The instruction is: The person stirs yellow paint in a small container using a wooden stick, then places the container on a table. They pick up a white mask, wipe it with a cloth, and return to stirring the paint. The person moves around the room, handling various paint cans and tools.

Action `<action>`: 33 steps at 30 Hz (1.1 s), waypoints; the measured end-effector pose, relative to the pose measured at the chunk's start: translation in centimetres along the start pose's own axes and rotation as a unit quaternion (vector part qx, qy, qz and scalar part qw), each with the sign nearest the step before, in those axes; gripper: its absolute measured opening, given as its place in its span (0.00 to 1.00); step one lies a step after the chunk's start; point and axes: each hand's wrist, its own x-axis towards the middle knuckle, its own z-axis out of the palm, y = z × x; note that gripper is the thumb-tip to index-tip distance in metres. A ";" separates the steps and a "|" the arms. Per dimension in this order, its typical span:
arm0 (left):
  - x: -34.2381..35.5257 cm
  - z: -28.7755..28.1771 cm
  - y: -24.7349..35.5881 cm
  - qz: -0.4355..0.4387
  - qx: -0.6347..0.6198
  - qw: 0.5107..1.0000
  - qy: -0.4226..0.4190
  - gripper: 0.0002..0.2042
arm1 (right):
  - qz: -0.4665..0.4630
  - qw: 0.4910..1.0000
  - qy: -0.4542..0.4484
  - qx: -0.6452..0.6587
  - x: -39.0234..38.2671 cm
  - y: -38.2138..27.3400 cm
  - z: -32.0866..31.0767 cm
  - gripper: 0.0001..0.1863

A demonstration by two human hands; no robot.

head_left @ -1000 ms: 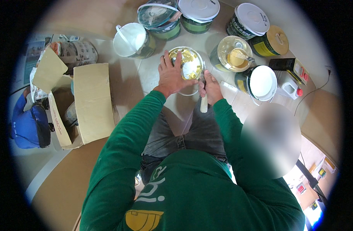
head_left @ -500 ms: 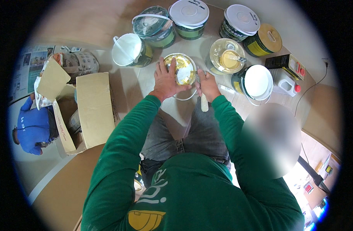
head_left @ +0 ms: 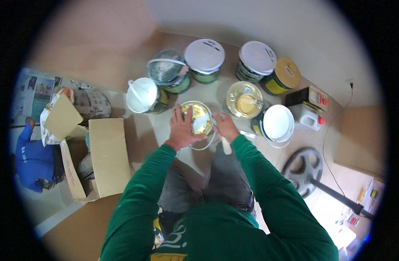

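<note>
A small round tin with a shiny gold and silver lid stands in front of me, its wire handle hanging down on my side. Over the lid's left part and near rim, my left hand rests with fingers spread. My right hand is closed round a tool with a pale handle, which looks like a putty knife. Its handle points toward me, and its other end is at the tin's right rim, mostly hidden by my fingers. The lid is still on the tin.
Behind the tin stand several paint buckets, including an open white one and a lidded one. Right are a tub of yellowish paint, a white-topped bucket, a jug and a round stand base. Left, a cardboard box and another person.
The view has tilted, so everything sits lower in the picture. Both hands keep their places at the tin. The stand base at right now shows, where a blurred patch was.
</note>
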 end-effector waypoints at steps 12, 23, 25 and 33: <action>0.2 -1.9 1.0 0.014 0.004 0.999 -0.052 0.69 | -0.062 0.985 0.108 -0.123 -2.3 1.9 2.1 0.20; 0.5 -2.1 2.5 -0.027 -0.015 0.998 -0.059 0.69 | -0.124 0.923 0.242 -0.271 -3.1 0.8 3.3 0.22; 0.6 -2.1 2.4 -0.024 -0.017 0.998 -0.059 0.69 | -0.153 0.917 0.236 -0.283 -2.6 1.0 3.4 0.22; 0.8 -1.5 2.0 -0.024 -0.020 0.998 -0.055 0.69 | 0.139 0.957 -0.086 0.240 -2.7 -0.7 0.1 0.22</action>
